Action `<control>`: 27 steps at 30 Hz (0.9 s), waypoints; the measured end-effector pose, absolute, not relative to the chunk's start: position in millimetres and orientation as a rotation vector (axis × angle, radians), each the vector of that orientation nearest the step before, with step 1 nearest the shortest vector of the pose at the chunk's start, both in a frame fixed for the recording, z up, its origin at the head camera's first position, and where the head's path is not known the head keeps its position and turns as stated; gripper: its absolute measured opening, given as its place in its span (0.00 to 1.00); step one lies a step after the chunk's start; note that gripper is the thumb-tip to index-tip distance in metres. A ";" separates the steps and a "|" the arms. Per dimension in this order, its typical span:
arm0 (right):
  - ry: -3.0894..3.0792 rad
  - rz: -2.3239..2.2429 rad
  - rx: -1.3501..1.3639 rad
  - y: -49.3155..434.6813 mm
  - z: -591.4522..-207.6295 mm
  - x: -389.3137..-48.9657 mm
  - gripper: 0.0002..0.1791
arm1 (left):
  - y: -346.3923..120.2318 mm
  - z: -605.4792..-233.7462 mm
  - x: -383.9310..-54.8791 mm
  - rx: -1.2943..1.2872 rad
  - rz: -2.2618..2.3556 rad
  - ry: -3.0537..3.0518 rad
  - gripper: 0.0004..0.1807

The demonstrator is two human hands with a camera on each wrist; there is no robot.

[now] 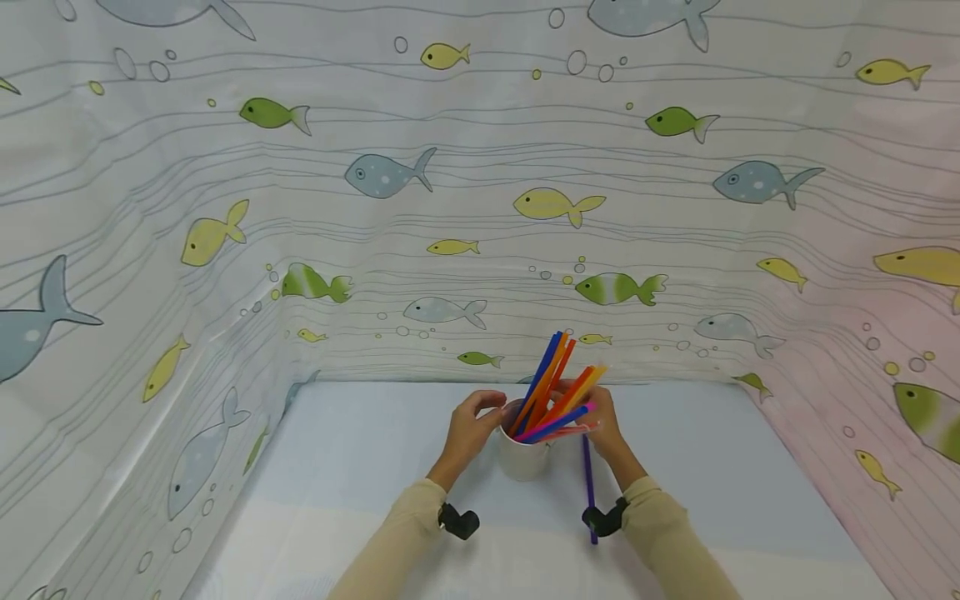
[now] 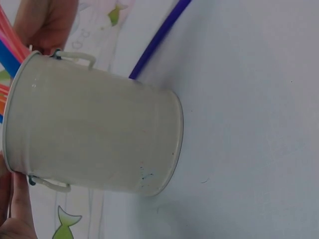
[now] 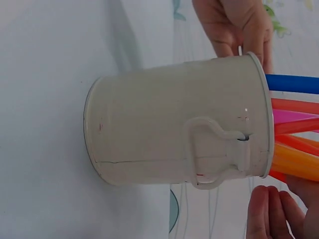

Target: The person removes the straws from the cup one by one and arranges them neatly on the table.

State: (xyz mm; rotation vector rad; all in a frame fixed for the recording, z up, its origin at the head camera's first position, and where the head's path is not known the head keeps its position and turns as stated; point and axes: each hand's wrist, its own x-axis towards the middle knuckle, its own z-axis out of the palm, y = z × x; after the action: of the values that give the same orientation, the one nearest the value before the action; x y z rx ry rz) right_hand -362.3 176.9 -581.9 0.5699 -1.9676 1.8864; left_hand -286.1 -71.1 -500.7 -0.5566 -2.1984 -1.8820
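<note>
A cream metal bucket (image 1: 525, 458) with small side handles stands upright on the table, full of colorful plastic straws (image 1: 551, 392) that lean to the right. My left hand (image 1: 471, 429) holds the bucket's left side at the rim, fingers against the wall near a handle (image 2: 52, 185). On the other side, my right hand (image 1: 606, 421) is beside the straws and rim, partly hidden by them. Its fingers (image 3: 275, 211) look straight in the right wrist view, with the thumb close to an orange straw (image 3: 296, 160). A single purple straw (image 1: 588, 479) lies on the table right of the bucket.
The white tabletop (image 1: 360, 467) spreads around the bucket. A curtain (image 1: 480, 325) printed with fish encloses its back and sides. Black wrist mounts (image 1: 459, 522) sit on both sleeves, the right one over the purple straw.
</note>
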 end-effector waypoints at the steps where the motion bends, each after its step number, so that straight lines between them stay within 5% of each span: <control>1: -1.942 1.893 0.587 177.6 -589.3 -366.8 0.16 | -70.9 -503.0 -287.9 -0.556 -1.881 -2.200 0.14; 5: -1.854 1.929 0.629 177.3 -603.6 -375.8 0.14 | -70.3 -514.9 -295.8 -0.523 -1.856 -2.226 0.14; 10: -1.796 1.950 0.693 169.3 -558.6 -348.4 0.12 | -69.6 -521.7 -300.1 -0.487 -1.847 -2.245 0.13; 19: -2.130 1.949 0.122 160.8 -442.0 -291.1 0.17 | -69.6 -509.3 -292.7 -0.510 -1.909 -2.209 0.14; 27: -1.976 1.932 0.133 188.8 -399.1 -288.6 0.18 | -70.9 -498.7 -285.9 -0.559 -1.908 -2.179 0.14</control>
State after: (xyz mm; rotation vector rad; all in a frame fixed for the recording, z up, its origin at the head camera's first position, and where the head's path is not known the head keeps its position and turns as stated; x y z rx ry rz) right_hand -288.6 188.8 -399.1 0.1327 -1.9762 1.9319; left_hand -285.9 -70.9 -498.7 -0.5590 -2.1790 -1.9077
